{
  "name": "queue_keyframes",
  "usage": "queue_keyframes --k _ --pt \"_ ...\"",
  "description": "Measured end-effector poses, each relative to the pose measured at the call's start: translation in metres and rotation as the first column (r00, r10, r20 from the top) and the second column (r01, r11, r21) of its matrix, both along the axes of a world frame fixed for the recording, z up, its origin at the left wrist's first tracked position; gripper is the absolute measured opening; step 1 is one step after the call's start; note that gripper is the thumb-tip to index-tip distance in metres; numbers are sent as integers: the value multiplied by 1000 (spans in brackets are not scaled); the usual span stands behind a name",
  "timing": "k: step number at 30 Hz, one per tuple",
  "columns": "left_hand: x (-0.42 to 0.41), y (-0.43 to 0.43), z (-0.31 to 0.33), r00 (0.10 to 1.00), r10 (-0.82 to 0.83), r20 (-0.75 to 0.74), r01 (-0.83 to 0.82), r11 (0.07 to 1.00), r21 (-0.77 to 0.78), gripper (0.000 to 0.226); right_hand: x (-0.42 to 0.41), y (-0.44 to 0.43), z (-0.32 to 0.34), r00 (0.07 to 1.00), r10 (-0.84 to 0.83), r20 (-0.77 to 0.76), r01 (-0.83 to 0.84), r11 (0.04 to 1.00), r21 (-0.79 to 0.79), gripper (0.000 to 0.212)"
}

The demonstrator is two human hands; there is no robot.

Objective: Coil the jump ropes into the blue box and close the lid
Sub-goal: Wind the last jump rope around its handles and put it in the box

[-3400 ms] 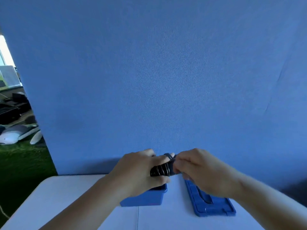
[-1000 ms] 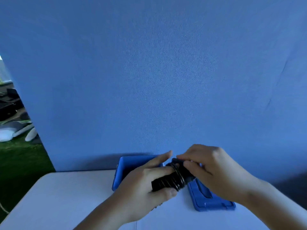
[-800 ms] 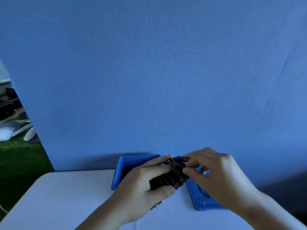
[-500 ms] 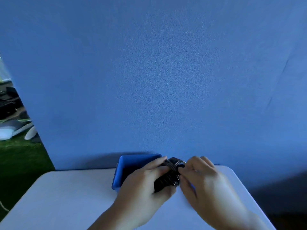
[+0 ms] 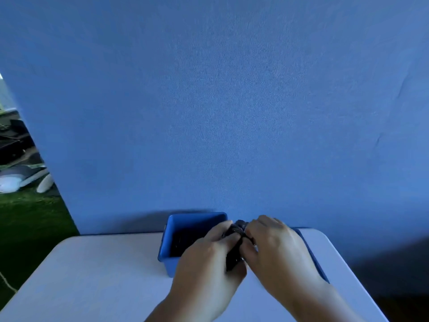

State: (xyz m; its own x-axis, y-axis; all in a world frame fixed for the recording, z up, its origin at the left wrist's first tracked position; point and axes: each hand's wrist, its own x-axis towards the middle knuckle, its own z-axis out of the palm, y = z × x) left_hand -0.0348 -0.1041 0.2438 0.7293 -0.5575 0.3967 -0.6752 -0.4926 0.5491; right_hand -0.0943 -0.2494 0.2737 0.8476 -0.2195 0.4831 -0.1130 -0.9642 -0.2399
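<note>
coiled jump rope (image 5: 234,246), a black bundle, is held between both hands just above the near right corner of the blue box (image 5: 173,240). left hand (image 5: 209,259) is wrapped around the bundle from the left, fingers curled over it. right hand (image 5: 276,249) pinches the bundle from the right with bent fingertips. lid (image 5: 311,254) lies flat on the white table (image 5: 92,275), mostly hidden under the right hand. blue backdrop (image 5: 232,112) stands behind the table.
</note>
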Motion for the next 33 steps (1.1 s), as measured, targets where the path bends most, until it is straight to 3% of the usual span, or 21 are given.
queue_keyframes --k 3,7,12,20,24,33 --pt "1 0 -1 1000 15 -23 -15 1000 -6 61 3 -6 -9 1000 19 -10 -18 995 101 17" --pt "2 -2 -4 998 34 -53 -33 999 16 62 4 -3 -14 999 12 39 -15 997 79 13" --pt "2 -4 -8 996 65 -58 -62 997 47 63 9 -3 -16 1000 -8 -27 10 999 53 21" --pt "0 -5 -10 990 113 -84 -109 992 58 56 11 -2 -13 1000 -6 -13 7 997 75 9" --pt "-5 -7 -5 984 137 -112 -138 990 1 39 13 -4 -10 998 27 -62 -14 980 200 28" --pt "-10 -8 -2 988 140 -63 -140 990 3 43 12 -6 -2 998 62 -25 -33 782 623 23"
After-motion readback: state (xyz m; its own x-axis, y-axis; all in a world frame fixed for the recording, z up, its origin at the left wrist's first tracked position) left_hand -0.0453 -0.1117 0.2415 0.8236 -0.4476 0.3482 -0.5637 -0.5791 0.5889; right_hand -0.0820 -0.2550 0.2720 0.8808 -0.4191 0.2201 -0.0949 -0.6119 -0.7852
